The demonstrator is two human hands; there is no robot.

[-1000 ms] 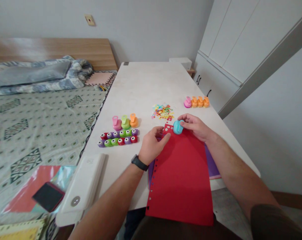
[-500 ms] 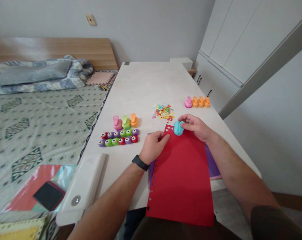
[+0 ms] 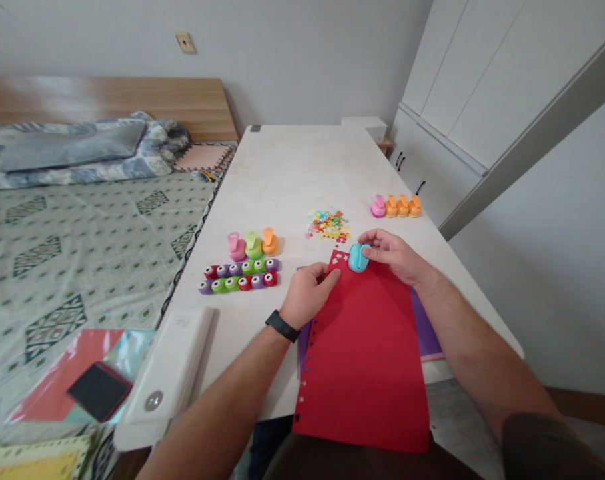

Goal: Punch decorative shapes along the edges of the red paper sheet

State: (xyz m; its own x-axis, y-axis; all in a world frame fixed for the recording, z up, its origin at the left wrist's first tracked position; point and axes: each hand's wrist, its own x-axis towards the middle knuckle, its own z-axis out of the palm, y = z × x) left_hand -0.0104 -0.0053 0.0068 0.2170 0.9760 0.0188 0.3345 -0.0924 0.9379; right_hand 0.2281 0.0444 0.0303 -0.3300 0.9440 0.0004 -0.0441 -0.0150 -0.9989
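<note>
A red sheet of paper [image 3: 367,360] lies over purple paper [image 3: 426,327] at the table's near edge and overhangs it toward me. Small punched holes run down its left edge, and a few shaped cut-outs show at its far left corner. My left hand [image 3: 309,290] pinches that left edge between thumb and fingers. On the far edge of the sheet sits a light blue craft punch [image 3: 358,258]. My right hand [image 3: 389,255] grips the punch from the right, thumb on the near side. Just beyond lies a pile of colourful paper confetti [image 3: 327,225].
Three larger punches [image 3: 253,245] and two rows of small punches [image 3: 239,275] stand on the left. More punches [image 3: 396,207] line the right side. A white machine [image 3: 169,363] lies at the near left, beside a bed with a phone [image 3: 99,391] on plastic-wrapped paper.
Almost nothing differs. The whole view has shifted very slightly; both hands, the punch and the red sheet keep their places.
</note>
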